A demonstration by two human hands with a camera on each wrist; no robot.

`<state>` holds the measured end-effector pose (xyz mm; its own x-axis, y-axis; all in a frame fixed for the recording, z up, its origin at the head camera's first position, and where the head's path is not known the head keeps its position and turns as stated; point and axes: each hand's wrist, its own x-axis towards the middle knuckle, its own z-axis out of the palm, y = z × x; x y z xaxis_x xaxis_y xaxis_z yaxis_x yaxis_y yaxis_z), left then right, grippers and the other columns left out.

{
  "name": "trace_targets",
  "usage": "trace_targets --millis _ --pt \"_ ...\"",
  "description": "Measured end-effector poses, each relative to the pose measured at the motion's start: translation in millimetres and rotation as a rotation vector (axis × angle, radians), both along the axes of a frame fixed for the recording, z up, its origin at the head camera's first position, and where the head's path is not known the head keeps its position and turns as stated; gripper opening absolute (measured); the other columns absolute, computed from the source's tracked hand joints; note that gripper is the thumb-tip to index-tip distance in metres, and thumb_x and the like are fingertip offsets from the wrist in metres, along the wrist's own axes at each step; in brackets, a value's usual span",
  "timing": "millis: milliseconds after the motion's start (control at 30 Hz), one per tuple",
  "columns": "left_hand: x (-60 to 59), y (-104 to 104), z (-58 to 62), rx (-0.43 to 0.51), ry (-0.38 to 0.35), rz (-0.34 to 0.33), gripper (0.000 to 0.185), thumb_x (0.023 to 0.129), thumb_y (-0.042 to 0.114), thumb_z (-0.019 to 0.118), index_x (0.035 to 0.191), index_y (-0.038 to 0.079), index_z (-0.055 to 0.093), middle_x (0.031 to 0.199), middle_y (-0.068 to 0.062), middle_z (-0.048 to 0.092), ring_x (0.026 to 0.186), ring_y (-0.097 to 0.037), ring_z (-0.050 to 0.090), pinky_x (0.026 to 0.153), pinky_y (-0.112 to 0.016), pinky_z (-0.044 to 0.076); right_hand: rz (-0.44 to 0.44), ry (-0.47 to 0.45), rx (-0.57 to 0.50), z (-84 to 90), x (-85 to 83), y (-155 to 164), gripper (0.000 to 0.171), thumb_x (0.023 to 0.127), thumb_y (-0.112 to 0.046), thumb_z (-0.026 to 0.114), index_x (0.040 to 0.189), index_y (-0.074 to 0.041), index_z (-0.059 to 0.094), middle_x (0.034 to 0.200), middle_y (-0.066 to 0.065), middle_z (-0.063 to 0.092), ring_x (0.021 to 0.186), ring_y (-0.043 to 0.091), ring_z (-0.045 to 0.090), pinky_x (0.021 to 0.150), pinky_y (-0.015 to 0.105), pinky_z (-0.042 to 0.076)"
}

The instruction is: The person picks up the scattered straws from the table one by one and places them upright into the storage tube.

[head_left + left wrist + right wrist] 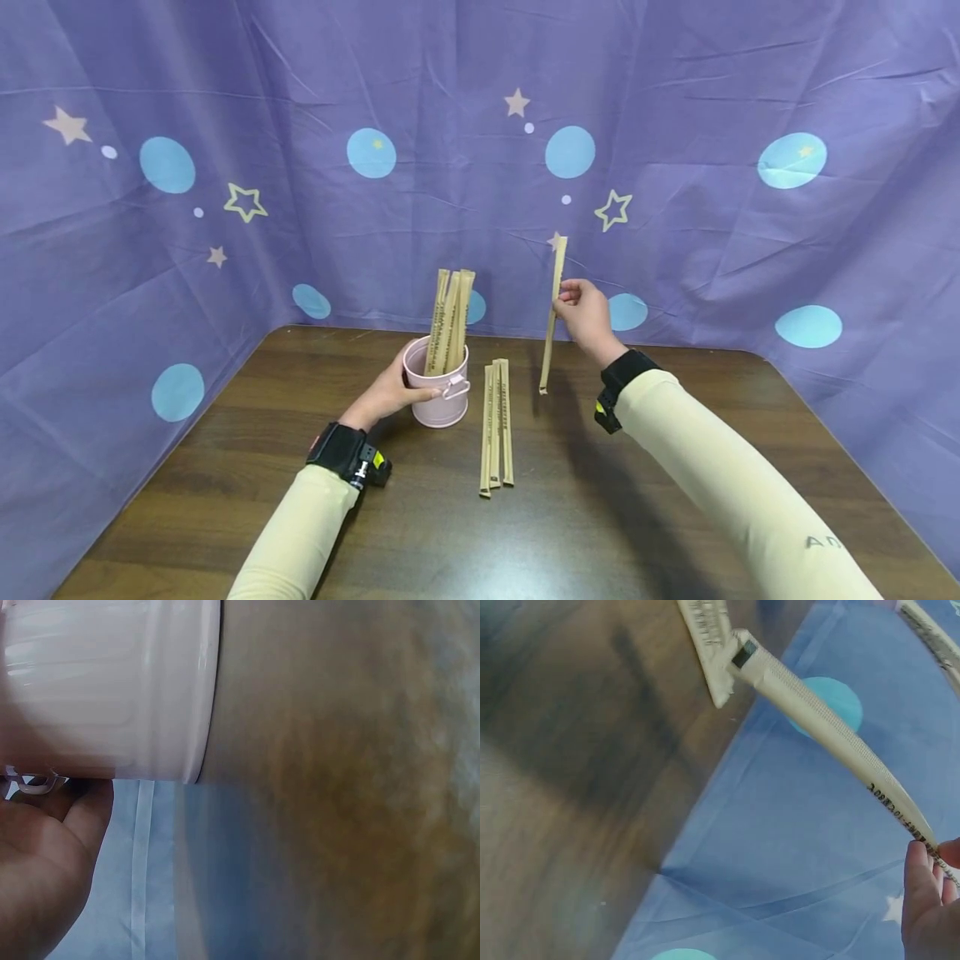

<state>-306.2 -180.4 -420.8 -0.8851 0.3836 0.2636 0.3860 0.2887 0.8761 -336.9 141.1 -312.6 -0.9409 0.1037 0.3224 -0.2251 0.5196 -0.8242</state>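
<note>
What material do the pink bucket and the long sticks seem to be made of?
Pink bucket: probably painted metal; glossy, ribbed wall and rolled rim. Stick in right hand: paper wrapper, matte tan with printed text and a flat sealed end; contents hidden. Table: dark wood-grain surface.

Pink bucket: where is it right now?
Head view: the pink bucket stands on the wooden table, left of centre, gripped by the left hand, with three wrapped sticks lying just to its right.

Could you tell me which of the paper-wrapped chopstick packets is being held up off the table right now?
It is the single packet pinched upright in the right hand. The others either stand in the pink bucket gripped by the left hand or lie flat on the table.
</note>
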Motion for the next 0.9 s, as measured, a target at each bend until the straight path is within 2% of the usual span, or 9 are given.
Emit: trace_targets --millis 167,333,500,633,900 --pt "0.2 1 0.7 0.002 -0.003 -0.001 0.092 0.083 0.002 0.081 0.158 0.004 0.028 0.151 -0.027 0.047 0.139 -0.044 0.048 0.122 -0.058 0.034 -0.008 0.051 0.000 12.3 -2.0 -4 0.035 0.094 0.000 0.058 0.128 0.009 0.059 0.105 0.017 0.064 0.091 0.018 0.059 0.068 0.006 0.041" --pt "0.5 1 0.7 0.001 -0.010 0.007 0.092 0.083 0.002 0.080 0.158 0.005 0.027 0.151 -0.026 0.047 0.139 -0.044 0.047 0.122 -0.059 0.034 -0.017 0.087 -0.005 22.3 -4.9 -12 0.036 0.093 0.001 0.058 0.127 0.008 0.060 0.107 0.020 0.065 0.096 0.025 0.061 0.071 0.008 0.041" --pt "1.0 1 -1.4 0.009 -0.010 0.008 0.091 0.083 0.001 0.080 0.158 0.003 0.028 0.151 -0.027 0.047 0.139 -0.044 0.048 0.122 -0.059 0.033 0.004 0.122 0.011 30.6 -4.1 -30 0.035 0.092 0.001 0.059 0.127 0.008 0.061 0.109 0.023 0.067 0.101 0.033 0.066 0.084 0.024 0.052" --pt "0.6 1 -2.5 0.004 -0.001 0.010 0.091 0.083 0.002 0.081 0.158 0.003 0.028 0.151 -0.027 0.048 0.139 -0.044 0.048 0.122 -0.059 0.033 0.052 0.159 0.009 38.0 -0.7 -52 0.034 0.093 0.002 0.059 0.127 0.008 0.061 0.110 0.024 0.067 0.106 0.037 0.067 0.093 0.039 0.055" --pt "-0.3 1 -1.2 0.007 0.010 -0.001 0.091 0.083 0.003 0.081 0.157 0.003 0.028 0.151 -0.027 0.048 0.138 -0.044 0.049 0.121 -0.058 0.034 0.132 0.187 -0.038 52.2 7.6 -91 0.034 0.096 0.001 0.059 0.130 0.006 0.059 0.113 0.023 0.066 0.108 0.036 0.066 0.093 0.041 0.055"
